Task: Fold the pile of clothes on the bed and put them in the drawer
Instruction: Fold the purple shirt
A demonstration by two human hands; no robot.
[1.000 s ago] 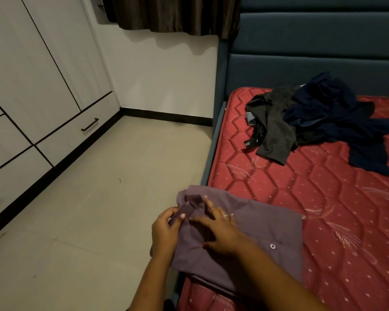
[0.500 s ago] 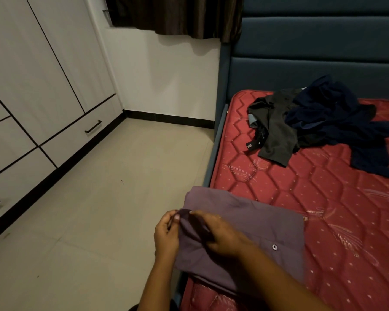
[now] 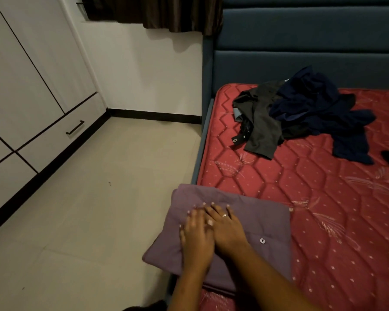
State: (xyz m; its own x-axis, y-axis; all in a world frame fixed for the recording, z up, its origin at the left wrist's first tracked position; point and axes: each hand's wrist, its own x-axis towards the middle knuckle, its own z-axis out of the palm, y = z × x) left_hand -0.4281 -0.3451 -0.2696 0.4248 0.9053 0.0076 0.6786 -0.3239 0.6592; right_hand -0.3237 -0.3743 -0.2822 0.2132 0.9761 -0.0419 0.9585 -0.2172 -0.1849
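- Folded purple shirt [image 3: 265,221] at lower centre of the frame, lying flat on the near left corner of the red mattress [image 3: 301,187], its left corner hanging past the bed's edge over the pale tiled floor [image 3: 99,198].
- Small pale button [image 3: 262,241] showing on the shirt's right half, just right of the right wrist.
- Left hand [image 3: 197,239] and right hand [image 3: 228,232] side by side and touching, both palm-down on the shirt with fingers straight, pressing the cloth and gripping nothing.
- Ring [image 3: 225,215] on one finger of the right hand.
- Unfolded pile of clothes [image 3: 312,113] at upper right, well apart from the shirt, near the blue padded headboard [image 3: 301,52]: a grey garment [image 3: 263,126] on the pile's left, a navy garment [image 3: 323,108] heaped over its right side.
- Closed drawer [image 3: 61,140] with a dark bar handle [image 3: 75,127] at middle left, low in the white wardrobe [image 3: 20,63], across the floor from the bed.
- Dark curtain [image 3: 155,12] hanging along the top edge, centre.
- Something dark at the far right edge of the mattress, too cut off to identify.
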